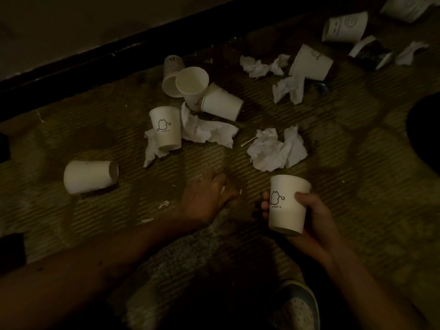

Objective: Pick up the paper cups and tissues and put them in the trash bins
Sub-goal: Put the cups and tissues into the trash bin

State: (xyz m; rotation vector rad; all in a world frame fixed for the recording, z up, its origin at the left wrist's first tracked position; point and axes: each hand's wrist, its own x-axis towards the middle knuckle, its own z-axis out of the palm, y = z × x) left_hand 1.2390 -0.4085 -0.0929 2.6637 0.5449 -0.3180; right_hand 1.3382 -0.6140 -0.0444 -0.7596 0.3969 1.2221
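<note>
My right hand [312, 222] grips an upright white paper cup [287, 210] with a cat drawing, low at the right. On the carpet my left hand [207, 198] rests palm down, fingers curled, something small and white showing under the fingers. Another cat cup [166, 129] stands among crumpled tissues [207, 129]. A bare cup [89, 176] lies on its side at the left. A cluster of cups [192, 88] lies further back. A tissue wad [277, 150] sits just beyond the held cup. More cups [310, 63] and tissues [288, 89] lie at the upper right.
The floor is a dim striped carpet [357, 151] bordered by a dark baseboard [119, 58] along the wall. A round dark shape [426, 134] sits at the right edge. My shoe [300, 306] shows at the bottom. Small paper scraps [164, 204] dot the carpet near my left hand.
</note>
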